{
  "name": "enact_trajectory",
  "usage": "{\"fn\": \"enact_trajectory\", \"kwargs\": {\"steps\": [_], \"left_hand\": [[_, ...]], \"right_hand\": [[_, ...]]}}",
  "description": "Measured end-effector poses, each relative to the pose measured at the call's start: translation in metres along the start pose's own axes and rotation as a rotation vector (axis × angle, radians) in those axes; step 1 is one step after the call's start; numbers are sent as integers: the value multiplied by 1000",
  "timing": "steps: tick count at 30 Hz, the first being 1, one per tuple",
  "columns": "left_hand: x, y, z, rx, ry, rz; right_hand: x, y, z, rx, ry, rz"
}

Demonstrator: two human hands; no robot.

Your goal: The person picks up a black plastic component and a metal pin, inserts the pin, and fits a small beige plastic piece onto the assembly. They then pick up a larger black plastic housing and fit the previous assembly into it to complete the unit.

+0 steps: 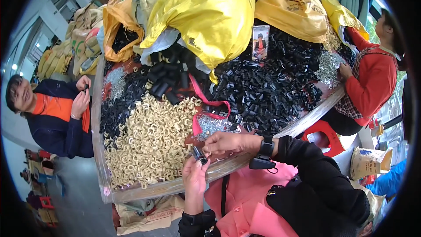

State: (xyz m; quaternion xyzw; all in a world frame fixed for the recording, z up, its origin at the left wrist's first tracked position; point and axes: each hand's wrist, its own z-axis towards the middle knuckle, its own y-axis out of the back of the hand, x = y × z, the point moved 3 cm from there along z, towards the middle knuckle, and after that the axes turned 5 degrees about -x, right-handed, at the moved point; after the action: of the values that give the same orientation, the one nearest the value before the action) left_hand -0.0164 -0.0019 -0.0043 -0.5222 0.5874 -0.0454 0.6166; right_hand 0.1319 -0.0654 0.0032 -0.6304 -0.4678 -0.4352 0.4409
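Near the table's front edge, my left hand [195, 176] pinches a small black plastic part [199, 154] with a shiny, metallic-looking side between thumb and fingers. Close against it, the fingertips of my right hand [224, 144] are pressed together; whatever they grip is too small to make out. To the left of my hands spreads a big heap of cream-coloured, ring-like plastic pieces [151, 142]. Just beyond my right hand lies a small pile of silvery metal bits [213, 125], next to a pink strap [218, 103].
Black plastic parts [263, 92] cover much of the wood-rimmed table [219, 172]. A yellow sack [206, 13] and an orange sack [118, 30] stand at the back, near a propped phone [260, 43]. People work at the left and right sides. A red stool [322, 136] stands at right.
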Motion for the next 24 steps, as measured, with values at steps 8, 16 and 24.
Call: {"fn": "enact_trajectory", "kwargs": {"steps": [8, 16, 24], "left_hand": [[18, -33, 8, 49, 2, 9], [32, -34, 11, 2, 109, -98], [29, -40, 14, 46, 143, -101]], "right_hand": [[-5, 6, -35, -288, 47, 291], [4, 14, -62, -351, 514, -509], [-1, 18, -56, -312, 301, -83]]}}
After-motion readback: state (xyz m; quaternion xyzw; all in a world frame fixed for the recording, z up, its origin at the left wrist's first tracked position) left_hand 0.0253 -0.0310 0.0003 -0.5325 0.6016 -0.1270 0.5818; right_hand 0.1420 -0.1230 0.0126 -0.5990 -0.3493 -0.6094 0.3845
